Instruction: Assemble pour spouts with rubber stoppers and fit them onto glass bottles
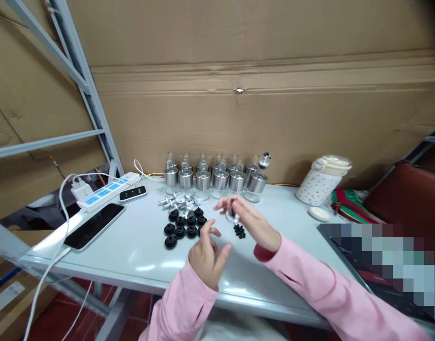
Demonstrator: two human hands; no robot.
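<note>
My left hand (pixel 207 258) hovers over the front of the table with its fingers apart and nothing in it. Beside it lie several black ribbed stoppers (pixel 180 232) in loose rows. Farther right, my right hand (pixel 251 221) reaches in with its fingers stretched to the left. Just under those fingers shows a small whitish, partly dark piece (pixel 233 218); whether they touch it I cannot tell. Close by is a cluster of tiny black caps (pixel 239 231). Silver pourer spouts (pixel 181 202) lie heaped behind the stoppers.
Glass bottles with steel sleeves (pixel 203 181) stand in rows at the back; the rightmost carries a fitted spout (pixel 264 160). To the left are a power strip (pixel 109 192), a small device (pixel 132 193) and a phone (pixel 95 226). A dotted flask (pixel 322 182) and white oval object (pixel 319 214) stand right.
</note>
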